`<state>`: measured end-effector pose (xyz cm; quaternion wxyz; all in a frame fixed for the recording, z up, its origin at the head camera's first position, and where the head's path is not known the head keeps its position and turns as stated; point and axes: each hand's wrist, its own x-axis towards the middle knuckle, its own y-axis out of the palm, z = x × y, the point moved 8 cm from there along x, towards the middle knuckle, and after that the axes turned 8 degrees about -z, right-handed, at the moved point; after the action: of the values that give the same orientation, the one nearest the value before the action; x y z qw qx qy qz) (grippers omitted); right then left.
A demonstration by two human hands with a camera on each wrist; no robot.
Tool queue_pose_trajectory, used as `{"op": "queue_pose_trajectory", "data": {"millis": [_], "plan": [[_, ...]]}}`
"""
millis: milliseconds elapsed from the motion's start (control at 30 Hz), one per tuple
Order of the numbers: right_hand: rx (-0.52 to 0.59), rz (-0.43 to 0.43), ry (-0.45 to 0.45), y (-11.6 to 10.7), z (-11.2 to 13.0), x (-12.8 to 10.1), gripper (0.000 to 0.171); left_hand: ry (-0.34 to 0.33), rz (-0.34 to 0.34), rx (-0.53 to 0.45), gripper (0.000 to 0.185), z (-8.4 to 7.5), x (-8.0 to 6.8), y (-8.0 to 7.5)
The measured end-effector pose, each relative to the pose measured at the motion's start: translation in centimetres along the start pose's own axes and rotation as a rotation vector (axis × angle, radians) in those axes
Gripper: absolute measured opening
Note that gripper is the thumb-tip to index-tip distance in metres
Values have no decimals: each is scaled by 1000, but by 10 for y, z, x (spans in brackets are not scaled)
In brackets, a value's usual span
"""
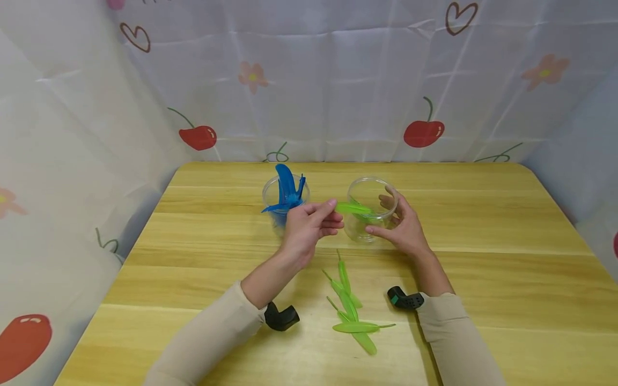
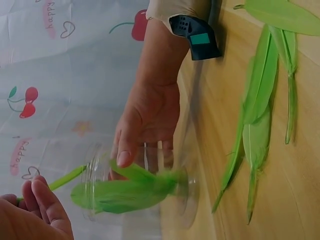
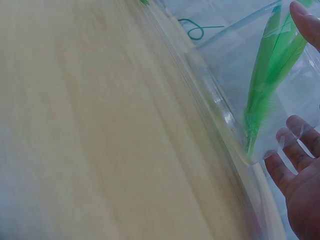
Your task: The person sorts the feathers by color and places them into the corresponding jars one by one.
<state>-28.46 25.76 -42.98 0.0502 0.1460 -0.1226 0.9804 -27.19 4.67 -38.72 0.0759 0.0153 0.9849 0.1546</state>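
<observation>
Behind my wooden table (image 1: 483, 225) hangs a white curtain (image 1: 338, 80) printed with cherries, hearts and flowers.

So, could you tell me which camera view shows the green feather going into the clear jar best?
The left wrist view: the green feather shows whole inside the clear jar, pinched by the left hand. The head view shows it small; the right wrist view shows only part through the glass.

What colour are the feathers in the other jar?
Blue feathers stand in the left clear jar; the head view shows them best.
</observation>
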Motion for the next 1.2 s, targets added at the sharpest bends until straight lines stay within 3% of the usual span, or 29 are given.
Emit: {"op": "queue_pose_trajectory", "data": {"millis": [100, 233, 600, 1200], "plan": [[-9, 6, 8, 1, 16, -3, 91, -4, -24, -13, 25, 1, 1, 0], [-14, 5, 4, 2, 18, -4, 91, -8, -46, -28, 24, 2, 2, 1], [-28, 3, 7, 2, 18, -4, 92, -59, 13, -16, 28, 8, 1, 7], [-26, 4, 15, 2, 21, -4, 90, -52, 39, 3, 31, 9, -2, 0]]}}
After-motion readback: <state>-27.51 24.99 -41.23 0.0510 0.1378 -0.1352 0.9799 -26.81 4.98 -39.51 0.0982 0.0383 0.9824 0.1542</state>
